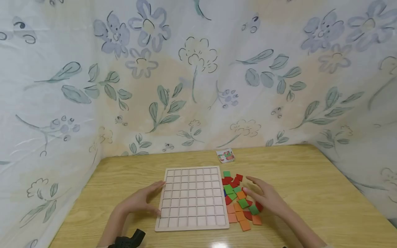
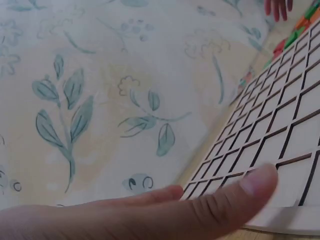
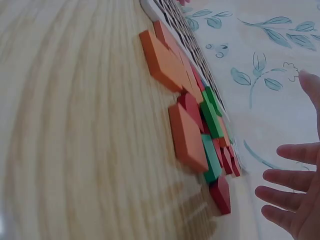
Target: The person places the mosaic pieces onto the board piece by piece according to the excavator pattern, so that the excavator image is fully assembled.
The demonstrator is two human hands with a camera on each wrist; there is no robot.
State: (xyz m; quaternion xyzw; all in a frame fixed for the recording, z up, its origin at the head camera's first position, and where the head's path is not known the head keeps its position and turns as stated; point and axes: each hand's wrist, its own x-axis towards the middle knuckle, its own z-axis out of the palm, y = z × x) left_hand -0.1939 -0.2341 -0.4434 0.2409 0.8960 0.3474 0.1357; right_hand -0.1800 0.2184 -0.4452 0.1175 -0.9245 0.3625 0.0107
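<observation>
A pale wooden board [image 1: 192, 199] with a grid of square recesses lies flat on the table. My left hand [image 1: 140, 200] is at its left edge, thumb and fingertips at the rim, fingers fairly straight; whether they press on it I cannot tell. Along the board's right side lies a loose heap of small tiles, among them orange tiles [image 1: 245, 225], green tiles [image 1: 243, 203] and red tiles [image 3: 220, 195]. Just right of the heap my right hand [image 1: 269, 199] hovers with fingers spread and holds nothing. In the right wrist view its fingers [image 3: 287, 177] stand apart from the tiles.
Behind the board lies a small printed card [image 1: 226, 155] with a coloured picture. The wooden table [image 1: 310, 193] meets a flower-patterned cloth [image 1: 198, 86] at the back and sides. A black strap device [image 1: 128, 239] sits on the left wrist.
</observation>
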